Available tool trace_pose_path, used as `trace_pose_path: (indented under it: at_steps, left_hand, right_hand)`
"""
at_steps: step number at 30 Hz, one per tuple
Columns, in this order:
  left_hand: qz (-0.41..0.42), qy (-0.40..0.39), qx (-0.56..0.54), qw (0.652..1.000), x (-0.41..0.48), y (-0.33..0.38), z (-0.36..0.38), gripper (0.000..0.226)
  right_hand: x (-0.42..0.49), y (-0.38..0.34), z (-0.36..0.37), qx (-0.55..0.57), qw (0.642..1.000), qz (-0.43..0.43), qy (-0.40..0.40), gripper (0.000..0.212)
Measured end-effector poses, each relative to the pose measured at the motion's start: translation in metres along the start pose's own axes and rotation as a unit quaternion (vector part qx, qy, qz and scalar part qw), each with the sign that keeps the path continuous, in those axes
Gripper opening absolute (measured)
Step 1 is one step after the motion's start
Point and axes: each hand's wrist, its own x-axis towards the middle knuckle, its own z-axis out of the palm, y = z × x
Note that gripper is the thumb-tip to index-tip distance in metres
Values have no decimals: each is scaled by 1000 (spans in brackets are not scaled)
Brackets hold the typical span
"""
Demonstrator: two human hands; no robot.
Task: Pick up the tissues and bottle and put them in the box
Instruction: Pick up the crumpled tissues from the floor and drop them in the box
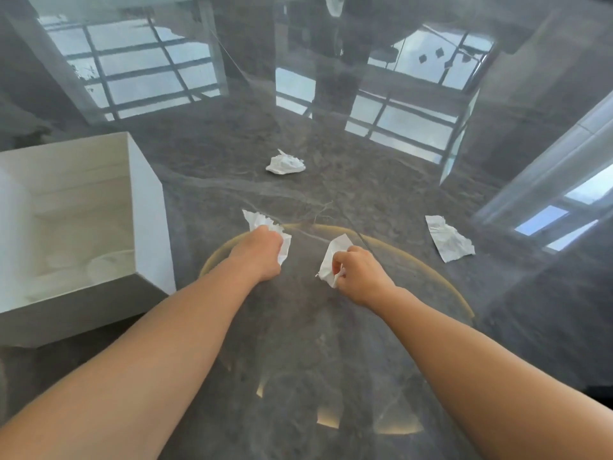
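Observation:
My left hand (260, 252) grips a crumpled white tissue (257, 220) on the glossy dark table, just right of the box. My right hand (360, 268) pinches another white tissue (331, 257) at the table's middle. A balled-up tissue (285, 163) lies farther away, beyond both hands. A flatter, wrinkled tissue (449, 239) rests to the right of my right hand. The open white box (146, 180) stands at the left with its opening facing up. Pale shapes lie inside it, too washed out to name. No bottle is clearly visible.
The dark marble-look table (331, 360) is highly reflective, mirroring windows and a round ceiling lamp. The box's near corner (156, 283) sits close to my left forearm.

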Motion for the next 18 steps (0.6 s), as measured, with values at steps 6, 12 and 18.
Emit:
trace_pose_path:
  at_steps: [6, 12, 18]
  left_hand:
    - [-29, 94, -42, 994, -21, -28, -52, 21]
    - [-79, 189, -67, 976, -49, -68, -83, 23]
    - [-135, 264, -59, 953, -90, -134, -101, 25]
  right_hand:
    - [15, -63, -18, 16, 998, -45, 49, 22]
    - [26, -139, -14, 20, 988, -143, 57, 21]
    - [36, -212, -4, 40, 975, -200, 84, 18]
